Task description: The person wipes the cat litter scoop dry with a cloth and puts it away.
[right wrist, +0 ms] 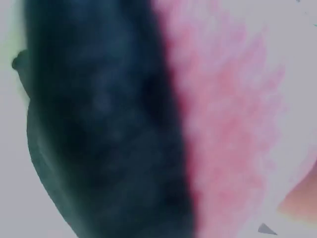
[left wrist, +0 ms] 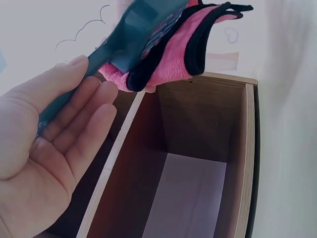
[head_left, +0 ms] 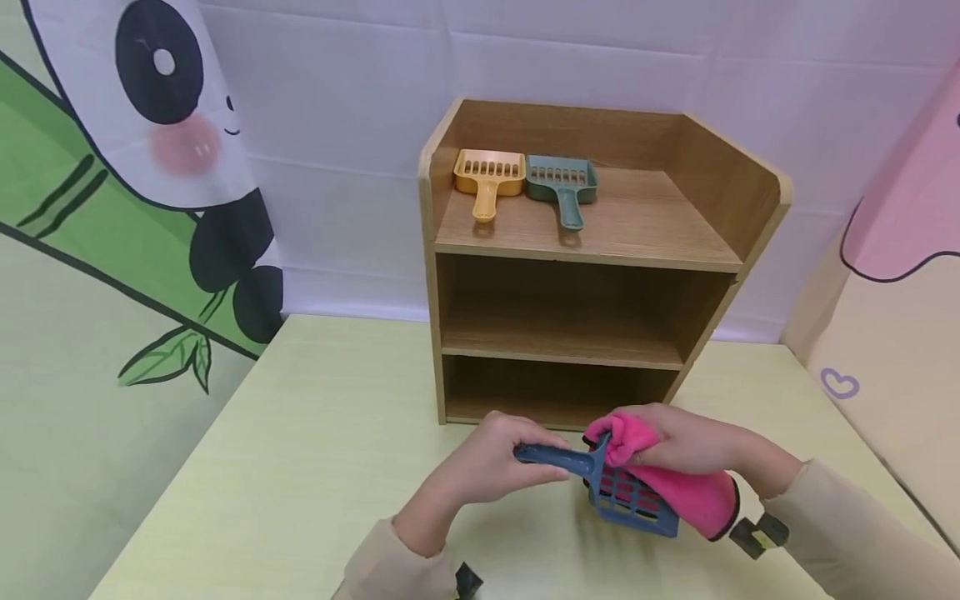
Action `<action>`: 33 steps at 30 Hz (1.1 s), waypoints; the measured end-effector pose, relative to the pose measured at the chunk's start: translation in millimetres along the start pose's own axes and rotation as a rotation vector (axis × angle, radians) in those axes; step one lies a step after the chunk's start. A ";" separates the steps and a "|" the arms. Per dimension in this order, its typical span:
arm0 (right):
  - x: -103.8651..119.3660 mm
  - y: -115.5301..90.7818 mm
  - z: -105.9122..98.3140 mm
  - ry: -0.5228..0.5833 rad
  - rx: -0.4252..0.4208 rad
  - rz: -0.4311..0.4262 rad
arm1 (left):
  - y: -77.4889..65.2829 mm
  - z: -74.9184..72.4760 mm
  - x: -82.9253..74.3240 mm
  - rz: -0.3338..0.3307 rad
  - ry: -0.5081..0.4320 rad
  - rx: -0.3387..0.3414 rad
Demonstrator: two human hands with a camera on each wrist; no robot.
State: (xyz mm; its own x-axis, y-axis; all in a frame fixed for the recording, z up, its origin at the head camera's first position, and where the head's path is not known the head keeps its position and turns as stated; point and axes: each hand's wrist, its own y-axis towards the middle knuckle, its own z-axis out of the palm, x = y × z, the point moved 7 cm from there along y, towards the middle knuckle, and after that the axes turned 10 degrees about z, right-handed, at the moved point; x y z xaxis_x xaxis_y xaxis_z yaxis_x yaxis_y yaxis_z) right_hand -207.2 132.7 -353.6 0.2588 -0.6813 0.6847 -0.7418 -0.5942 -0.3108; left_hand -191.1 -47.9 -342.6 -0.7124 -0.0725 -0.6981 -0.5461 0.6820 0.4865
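Note:
My left hand (head_left: 487,462) pinches the handle of a blue litter scoop (head_left: 558,457) between thumb and fingers, above the table. The slotted head of the scoop tilts down to the right. My right hand (head_left: 678,437) grips a pink cloth (head_left: 697,497) with dark edging and holds it against the scoop's head near the neck. Part of the cloth shows through the slots. In the left wrist view the scoop handle (left wrist: 101,54) lies across the fingers, the cloth (left wrist: 171,54) beyond it. The cloth's blurred dark edge (right wrist: 114,124) fills much of the right wrist view.
A wooden shelf unit (head_left: 570,357) stands behind my hands on the pale table (head_left: 337,433). On its top tier a yellow scoop (head_left: 487,187) and a green scoop (head_left: 566,196) lie side by side at the left. Printed cloth walls (head_left: 345,150) surround the table.

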 end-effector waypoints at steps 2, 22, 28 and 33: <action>-2.4 -2.5 -3.7 0.001 -0.040 -0.023 | 0.5 -0.3 -0.5 0.007 0.017 -0.006; -27.4 -17.5 -11.4 0.690 -0.382 0.156 | -1.5 -22.8 2.7 0.090 0.061 -0.190; -29.1 -20.9 -2.3 0.935 -0.371 0.206 | -1.6 -23.5 7.4 0.072 0.031 -0.218; -28.2 -22.8 -4.2 0.834 -0.386 0.176 | -2.8 -23.5 11.5 0.005 -0.002 -0.187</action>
State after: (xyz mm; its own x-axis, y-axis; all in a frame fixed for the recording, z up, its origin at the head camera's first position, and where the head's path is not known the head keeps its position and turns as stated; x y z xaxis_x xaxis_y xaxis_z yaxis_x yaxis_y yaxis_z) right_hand -200.2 167.3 -363.0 -0.2935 -0.1320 0.9468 -0.9210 -0.2262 -0.3170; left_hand -208.1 -67.7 -339.6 -0.7147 -0.0679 -0.6962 -0.6151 0.5349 0.5793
